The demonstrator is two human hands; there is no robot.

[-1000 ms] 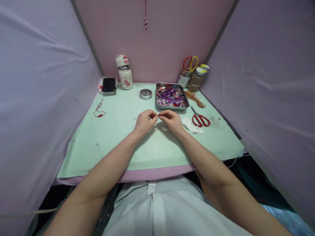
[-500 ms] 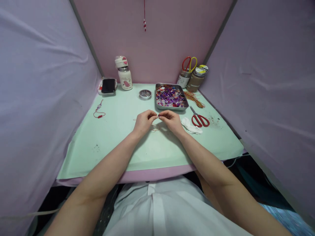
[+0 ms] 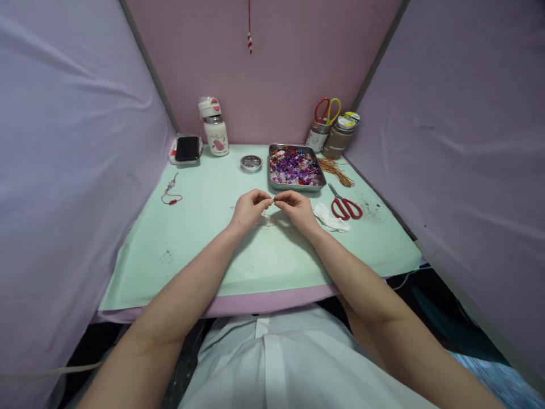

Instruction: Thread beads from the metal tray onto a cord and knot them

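Note:
Over the middle of the table, both my hands meet fingertip to fingertip. My left hand is closed in a pinch on a thin orange-brown cord, whose loose loops lie on the mat just below the fingers. My right hand is pinched too, its fingertips almost touching the left ones. Whatever small thing sits between the right fingertips is too tiny to make out. Beyond the hands stands a metal tray of mixed purple, red and clear beads.
Red-handled scissors and a crumpled white cloth lie right of my hands. Behind are a cord bundle, jars, a round case, a bottle and a phone. A red beaded string lies left.
Hardly anything differs. Both hands stay pinched together at the same spot, with only a slight shift of the fingers.

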